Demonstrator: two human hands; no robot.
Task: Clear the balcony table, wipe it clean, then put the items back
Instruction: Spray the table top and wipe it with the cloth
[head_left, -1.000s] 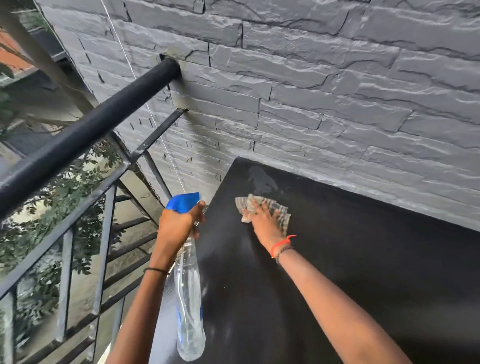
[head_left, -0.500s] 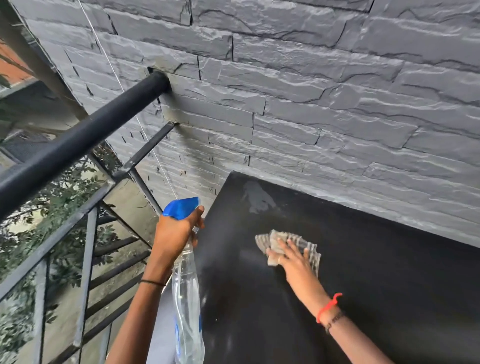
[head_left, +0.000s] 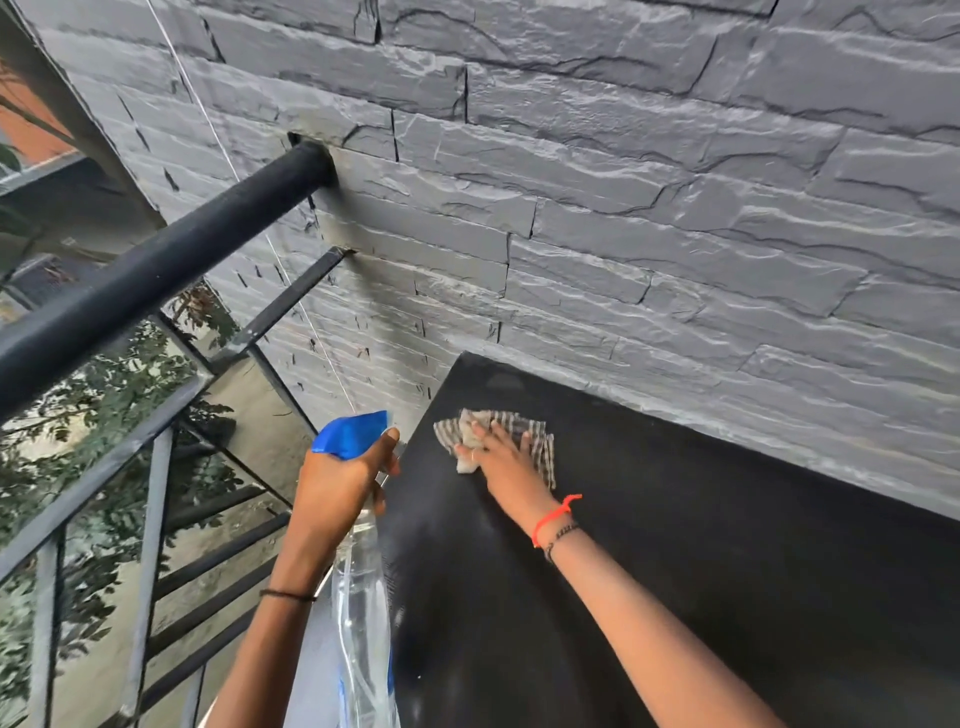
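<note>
While the right hand (head_left: 500, 464) lies flat with its fingers spread and straight, it presses a striped cloth (head_left: 448, 432) onto the black table (head_left: 675, 597). It does not clutch the cloth, and the cloth's edges stick out past the fingertips and on both sides of the palm. Just beyond those fingertips the table's far corner meets the grey stone wall (head_left: 623, 208). The left hand (head_left: 337, 486) is wrapped around the neck of a spray bottle (head_left: 363, 603). The blue trigger head (head_left: 353, 431) sits above the fist, and the clear body hangs below it, just off the table's near-left edge and beside the black railing (head_left: 156, 270). The cloth looks thin, soft and limp, so it will probably bunch or slide out from under a light touch. Spreading the palm over its middle and pressing down evenly should make it follow the hand across the table. To lift it, pinching a loose fold at the edge would be enough. The bottle looks light, perhaps only partly filled, though its level is hard to read. It is stiff and possibly slick if wet, so the narrow neck under the trigger head is the natural place to hold it. No items are visible on the table, so the wiping step appears to be underway, and the items are yet to go back.
</note>
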